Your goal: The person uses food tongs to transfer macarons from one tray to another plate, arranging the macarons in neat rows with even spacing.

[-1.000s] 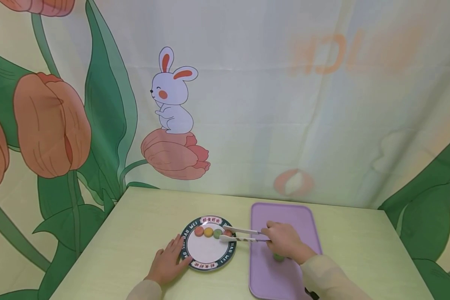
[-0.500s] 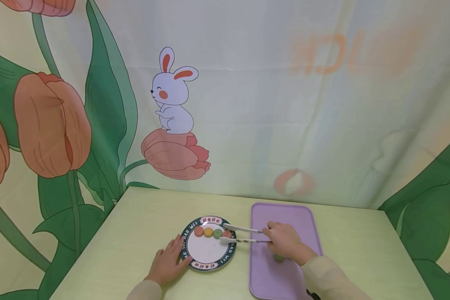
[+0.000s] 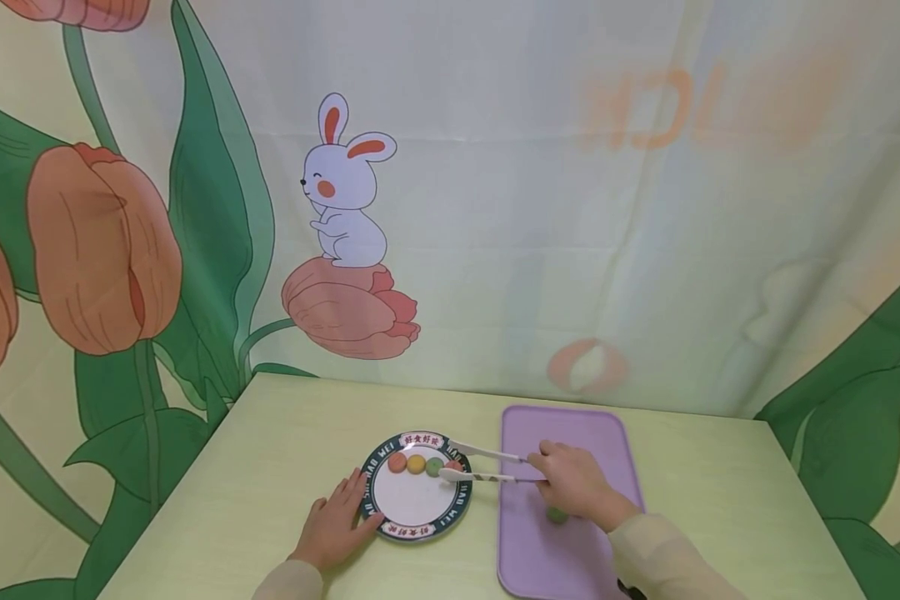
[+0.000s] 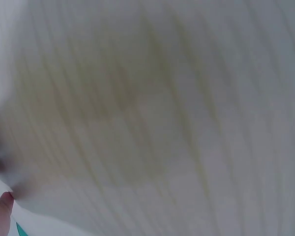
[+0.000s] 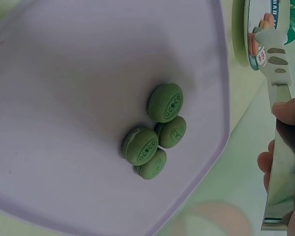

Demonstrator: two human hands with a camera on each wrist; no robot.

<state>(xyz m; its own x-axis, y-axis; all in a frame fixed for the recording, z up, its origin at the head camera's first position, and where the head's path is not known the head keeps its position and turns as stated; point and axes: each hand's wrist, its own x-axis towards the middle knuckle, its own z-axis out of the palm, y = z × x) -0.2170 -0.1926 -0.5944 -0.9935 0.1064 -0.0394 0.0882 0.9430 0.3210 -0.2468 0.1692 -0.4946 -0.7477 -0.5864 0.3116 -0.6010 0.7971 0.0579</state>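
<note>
My right hand (image 3: 572, 481) grips a pair of tongs (image 3: 487, 477) with white tips, reaching left over the plate's right rim. The tongs' arms stand apart on either side of a pinkish-red macaron (image 3: 456, 467), partly hidden by the lower tip. In a row with it on the round plate (image 3: 416, 504) lie a green macaron (image 3: 435, 467), a yellow macaron (image 3: 416, 464) and another pinkish-red macaron (image 3: 397, 462). My left hand (image 3: 334, 521) rests at the plate's left rim, fingers extended. The right wrist view shows the tongs (image 5: 282, 162) held by thumb and fingers.
A purple tray (image 3: 525, 542) lies under my right hand, with several green macarons (image 5: 165, 103) clustered near one end. A dark object (image 3: 630, 590) shows beside the right sleeve. Behind the table (image 3: 217, 492) hangs a printed curtain (image 3: 480, 250). Blurred fabric fills most of the left wrist view.
The tongs' arms have spread a little wider around the pinkish-red macaron, and its side shows more. My left hand and the plate have stayed put.
</note>
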